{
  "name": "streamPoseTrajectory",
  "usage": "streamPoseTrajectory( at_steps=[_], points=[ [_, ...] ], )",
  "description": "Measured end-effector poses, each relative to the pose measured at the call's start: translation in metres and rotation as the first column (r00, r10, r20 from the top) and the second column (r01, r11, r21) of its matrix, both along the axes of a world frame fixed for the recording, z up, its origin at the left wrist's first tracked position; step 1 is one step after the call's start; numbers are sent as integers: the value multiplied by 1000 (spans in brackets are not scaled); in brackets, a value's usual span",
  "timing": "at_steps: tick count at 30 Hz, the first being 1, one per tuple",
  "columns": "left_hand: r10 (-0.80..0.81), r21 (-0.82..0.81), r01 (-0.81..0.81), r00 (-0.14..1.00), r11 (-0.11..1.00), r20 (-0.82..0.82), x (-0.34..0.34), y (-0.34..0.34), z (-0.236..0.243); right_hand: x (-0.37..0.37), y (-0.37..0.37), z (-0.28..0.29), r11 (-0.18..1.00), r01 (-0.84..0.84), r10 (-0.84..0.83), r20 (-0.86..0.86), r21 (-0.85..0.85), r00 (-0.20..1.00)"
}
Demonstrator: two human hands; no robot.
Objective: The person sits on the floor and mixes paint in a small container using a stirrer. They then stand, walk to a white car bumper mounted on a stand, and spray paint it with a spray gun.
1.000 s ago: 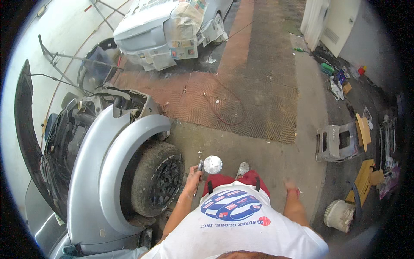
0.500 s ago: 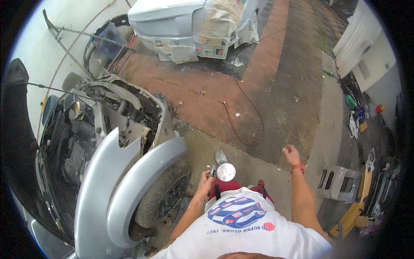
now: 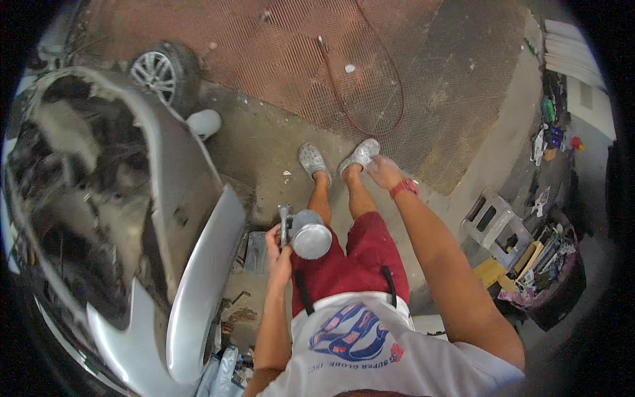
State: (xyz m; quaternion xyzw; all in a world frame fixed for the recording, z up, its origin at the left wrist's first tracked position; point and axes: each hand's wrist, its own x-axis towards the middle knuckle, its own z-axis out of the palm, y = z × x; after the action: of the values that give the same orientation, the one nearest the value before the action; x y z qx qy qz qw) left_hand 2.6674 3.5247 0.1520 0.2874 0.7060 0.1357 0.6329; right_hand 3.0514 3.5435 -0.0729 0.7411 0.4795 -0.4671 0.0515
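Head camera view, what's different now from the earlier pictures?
The right hand has swung forward and inward, from beside the hip to in front of the body. The view has shifted: the newspaper-masked car is gone and a silver-spoked wheel shows. Nothing was visibly picked up or let go; the left hand still holds the spray gun.

Free room ahead (fender (image 3: 206, 281) leftward)

A red hose (image 3: 337, 94) loops across the ribbed mat (image 3: 278, 73), with a grey stool (image 3: 495, 227) near a cluttered tub (image 3: 562, 299).
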Motion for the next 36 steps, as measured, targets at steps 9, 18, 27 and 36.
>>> streamPoseTrajectory(
  at_steps=[9,18,27,36],
  points=[
    [310,-278,-369,921,887,-235,-25,-46,-120,-38,139,-291,999,-13,14,9,-32,1000],
    [372,-240,-491,834,838,-407,-15,-67,-156,-69,176,-421,997,32,-49,257,70,965],
    [356,-109,-390,902,914,-246,47,-17,-67,44,159,-96,761,643,-626,-162,89,763],
    [190,192,-187,982,963,-1,156,92,63,307,112,213,281,789,-750,-389,546,536]
  ],
)
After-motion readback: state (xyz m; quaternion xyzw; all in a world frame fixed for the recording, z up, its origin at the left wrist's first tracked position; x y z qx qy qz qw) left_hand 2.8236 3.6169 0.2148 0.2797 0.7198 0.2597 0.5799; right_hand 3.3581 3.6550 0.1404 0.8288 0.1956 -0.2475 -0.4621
